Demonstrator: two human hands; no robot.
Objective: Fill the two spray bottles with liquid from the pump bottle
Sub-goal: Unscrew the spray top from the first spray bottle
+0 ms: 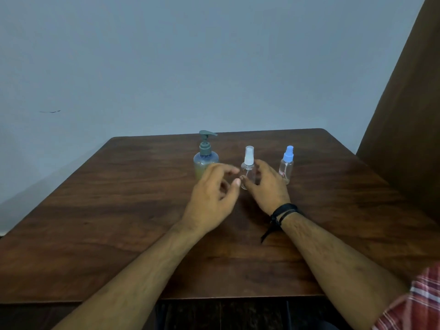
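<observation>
Bottles stand in a row toward the far side of the dark wooden bench (pixel 119 210): pump bottle (pixel 206 160) w/ grey-green pump head at left, clear spray bottle w/ white cap (pixel 249 160) in the middle, clear spray bottle w/ blue cap (pixel 287 166) at right, all upright. Pump bottle shows yellowish liquid in its lower part; both spray bottles look empty. Left hand (pixel 214 196) hangs just left of the white-capped bottle, fingers loosely curled, holding nothing, slightly blurred, and it covers the pump bottle's lower right. Right hand (pixel 267 186) is at that same bottle's right side, fingers spread and bent around its body; can't tell if they touch it or have closed on it. Blue-capped bottle stands apart, just beyond the right hand. Black band w/ loose strap (pixel 283 211) sits on the right wrist; plaid sleeve (pixel 416 303) shows at lower right corner
</observation>
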